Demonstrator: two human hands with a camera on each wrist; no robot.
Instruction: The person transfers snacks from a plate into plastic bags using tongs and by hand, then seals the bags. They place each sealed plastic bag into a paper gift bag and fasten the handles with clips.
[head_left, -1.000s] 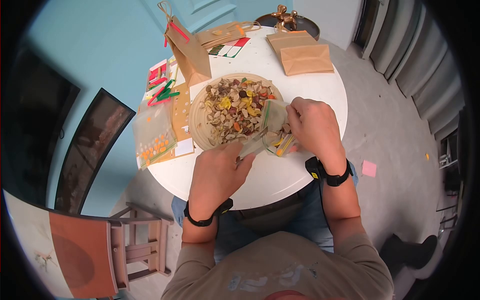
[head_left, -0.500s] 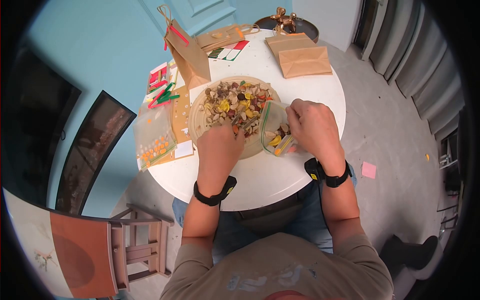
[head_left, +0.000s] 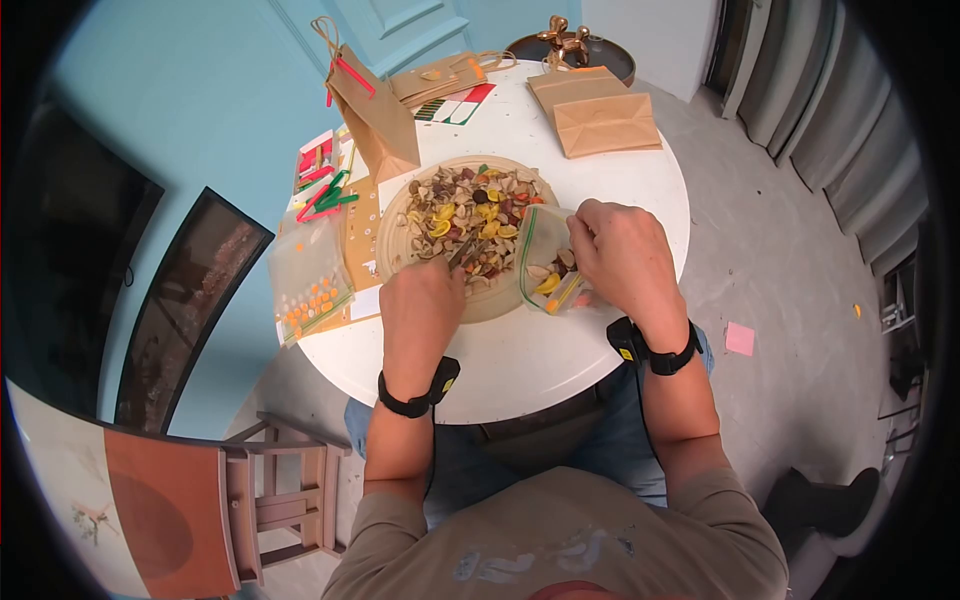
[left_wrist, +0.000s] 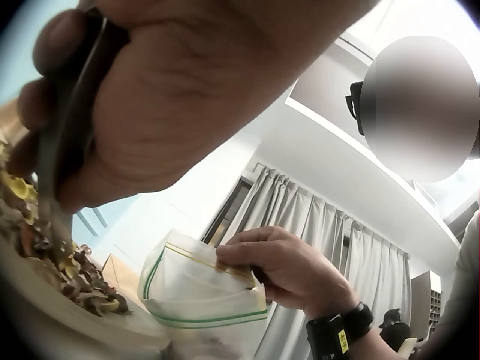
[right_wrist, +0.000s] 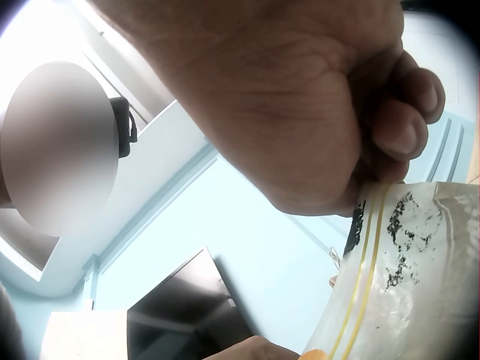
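My left hand (head_left: 422, 310) grips metal tongs (left_wrist: 54, 161), their tips down in a heap of dried petals and flower pieces (head_left: 432, 212). The heap fills a round pale plate (head_left: 393, 225). At the plate's right side, my right hand (head_left: 632, 250) pinches the top of a clear zip bag (head_left: 540, 235) with a green seal line. Its mouth gapes toward the plate in the left wrist view, and some dried pieces (head_left: 548, 282) lie inside. The right wrist view shows the bag's yellow seal lines and dark print (right_wrist: 401, 240) beside the curled fingers.
Left of the plate lies another zip bag (head_left: 310, 260) with orange pieces, near red and green clips (head_left: 325, 195). A brown paper bag (head_left: 378, 120) stands behind it. More folded paper bags (head_left: 605, 125) lie at the back of the white round table (head_left: 500, 375).
My left hand has moved from the zip bag's mouth, left to the plate, and the tongs have gone down into the dried heap. The right hand stays at the bag.
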